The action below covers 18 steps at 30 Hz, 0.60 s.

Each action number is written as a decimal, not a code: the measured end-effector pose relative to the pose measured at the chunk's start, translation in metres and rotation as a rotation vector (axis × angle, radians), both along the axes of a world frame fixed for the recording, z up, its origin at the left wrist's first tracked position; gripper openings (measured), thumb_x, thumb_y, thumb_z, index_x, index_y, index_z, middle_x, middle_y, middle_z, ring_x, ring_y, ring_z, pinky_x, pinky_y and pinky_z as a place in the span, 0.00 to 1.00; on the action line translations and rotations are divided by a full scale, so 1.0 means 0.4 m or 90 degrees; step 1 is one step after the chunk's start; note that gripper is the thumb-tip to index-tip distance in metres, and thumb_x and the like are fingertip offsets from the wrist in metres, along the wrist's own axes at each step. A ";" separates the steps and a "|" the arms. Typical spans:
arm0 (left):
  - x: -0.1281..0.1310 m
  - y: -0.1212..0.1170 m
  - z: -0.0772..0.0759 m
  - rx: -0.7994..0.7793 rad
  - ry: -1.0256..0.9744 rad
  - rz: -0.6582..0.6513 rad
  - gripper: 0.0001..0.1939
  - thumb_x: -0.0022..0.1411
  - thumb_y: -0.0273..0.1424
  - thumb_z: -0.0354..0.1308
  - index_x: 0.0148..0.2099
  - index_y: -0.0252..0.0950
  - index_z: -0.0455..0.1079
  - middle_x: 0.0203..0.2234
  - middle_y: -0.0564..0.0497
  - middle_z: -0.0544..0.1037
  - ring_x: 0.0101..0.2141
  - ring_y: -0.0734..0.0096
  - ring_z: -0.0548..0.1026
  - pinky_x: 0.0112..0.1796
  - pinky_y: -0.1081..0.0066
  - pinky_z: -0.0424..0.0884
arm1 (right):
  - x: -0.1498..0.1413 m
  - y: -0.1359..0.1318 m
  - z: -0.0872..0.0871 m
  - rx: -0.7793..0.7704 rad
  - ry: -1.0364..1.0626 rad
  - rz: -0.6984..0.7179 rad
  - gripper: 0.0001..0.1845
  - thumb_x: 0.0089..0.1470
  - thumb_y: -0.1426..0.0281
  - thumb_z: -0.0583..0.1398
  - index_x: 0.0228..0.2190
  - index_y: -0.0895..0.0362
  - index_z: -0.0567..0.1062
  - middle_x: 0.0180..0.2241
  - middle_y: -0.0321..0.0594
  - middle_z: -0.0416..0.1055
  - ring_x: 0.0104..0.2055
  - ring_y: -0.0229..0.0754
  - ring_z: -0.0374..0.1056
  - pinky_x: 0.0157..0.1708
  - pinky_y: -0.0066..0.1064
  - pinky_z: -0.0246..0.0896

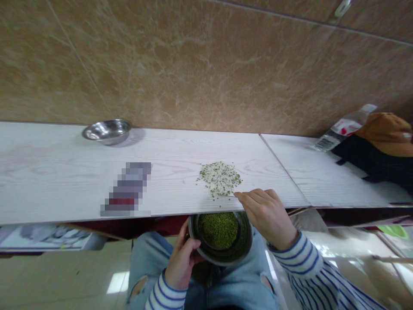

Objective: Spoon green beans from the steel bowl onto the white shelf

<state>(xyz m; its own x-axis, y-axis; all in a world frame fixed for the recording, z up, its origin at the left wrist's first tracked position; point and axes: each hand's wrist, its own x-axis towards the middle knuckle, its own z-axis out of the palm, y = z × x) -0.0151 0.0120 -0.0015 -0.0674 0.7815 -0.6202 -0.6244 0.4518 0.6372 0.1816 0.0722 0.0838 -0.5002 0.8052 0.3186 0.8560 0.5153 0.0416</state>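
My left hand (183, 260) grips the left rim of a metal bowl (247, 241), its thumb over the edge. Green mung beans (219, 230) lie in that bowl, which sits just below the shelf's front edge, above my lap. On the white shelf (174, 172) a pile of white grains like rice, mixed with green beans (221, 178), is spread out. At the pile's near right side is my right hand (266, 215), fingers closed in a pinch. A thin edge shows by its fingertips, too small to name.
A second metal bowl (108, 131) stands at the back left by the wall. Nearer lies a blurred-out flat object (127, 189). On the right are a plastic bottle (345, 128), an orange cap (389, 133) and a dark bag (368, 157). Below the shelf, a drawer (51, 237) stands out at left.
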 end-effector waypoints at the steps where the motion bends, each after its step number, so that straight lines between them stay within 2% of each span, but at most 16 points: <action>1: 0.000 0.000 -0.001 -0.001 0.000 -0.002 0.33 0.42 0.23 0.54 0.54 0.44 0.60 0.39 0.51 0.72 0.30 0.73 0.70 0.28 0.71 0.69 | 0.000 -0.006 0.001 -0.008 0.005 0.012 0.13 0.57 0.72 0.52 0.43 0.54 0.70 0.35 0.37 0.73 0.38 0.38 0.64 0.35 0.32 0.47; 7: -0.001 0.001 -0.002 -0.001 -0.007 -0.007 0.33 0.43 0.23 0.54 0.55 0.45 0.59 0.42 0.52 0.71 0.31 0.73 0.69 0.28 0.72 0.69 | -0.003 -0.033 0.002 -0.038 0.003 0.050 0.13 0.57 0.72 0.53 0.43 0.53 0.69 0.35 0.36 0.72 0.38 0.38 0.63 0.36 0.33 0.46; 14: -0.001 0.002 0.003 -0.008 0.006 -0.003 0.34 0.42 0.23 0.54 0.54 0.44 0.59 0.38 0.52 0.73 0.30 0.72 0.69 0.27 0.73 0.68 | 0.006 -0.025 -0.004 -0.013 -0.004 0.021 0.13 0.57 0.72 0.52 0.43 0.55 0.69 0.33 0.38 0.73 0.36 0.38 0.63 0.34 0.33 0.46; 18: -0.001 0.003 0.001 -0.005 0.012 -0.001 0.34 0.42 0.24 0.54 0.54 0.45 0.60 0.40 0.52 0.73 0.30 0.72 0.69 0.27 0.72 0.68 | 0.002 -0.026 -0.005 -0.015 -0.024 0.023 0.13 0.56 0.72 0.52 0.42 0.55 0.70 0.32 0.37 0.73 0.35 0.38 0.63 0.34 0.32 0.46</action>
<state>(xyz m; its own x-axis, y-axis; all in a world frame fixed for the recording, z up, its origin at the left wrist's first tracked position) -0.0155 0.0133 -0.0012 -0.0775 0.7773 -0.6244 -0.6119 0.4574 0.6453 0.1824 0.0619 0.0819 -0.5400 0.7938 0.2800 0.8350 0.5469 0.0600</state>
